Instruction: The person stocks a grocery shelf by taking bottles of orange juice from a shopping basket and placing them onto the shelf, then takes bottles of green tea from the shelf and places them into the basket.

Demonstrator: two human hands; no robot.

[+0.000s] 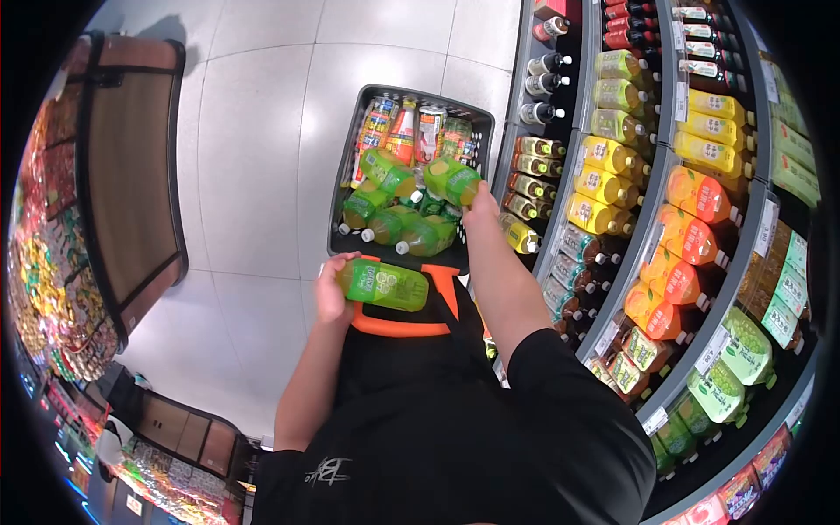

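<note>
My left hand is wrapped round the end of a green bottle, held level over the orange handle near my body. My right hand grips another green bottle at the right side of the black basket. Several green bottles lie in the near half of the basket, one of them on top of the others. Behind them are colourful packages and a red-and-white package.
Shelves of bottled drinks stand on the right, with yellow bottles and orange-labelled bottles. A brown-panelled display stand is on the left beside packaged goods. Pale floor tiles lie between.
</note>
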